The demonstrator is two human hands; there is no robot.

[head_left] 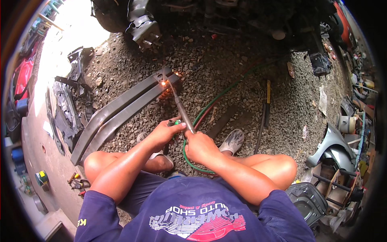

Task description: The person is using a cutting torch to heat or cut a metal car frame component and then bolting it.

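My right hand (200, 147) is wrapped round the rear of a metal cutting torch (184, 113). My left hand (166, 132) grips it just ahead, the thumb along its side, with a small green part (177, 122) by the fingers. The torch's thin tip meets the end of a long, bent grey steel beam (117, 101), made of two parallel rails. Bright orange glow and sparks (164, 83) show at that contact. Green hose (213, 101) and red hose (206, 119) run from near my right hand across the gravel. The fingers' undersides are hidden.
Gravel (133, 64) covers the ground. A dark vehicle underside (242, 24) stands ahead, with a metal bracket (146, 34) hanging down. A yellow-and-black bar (268, 97) lies at right. Scrap body panels (66, 109) are at left, and a silver fender (332, 147) at right.
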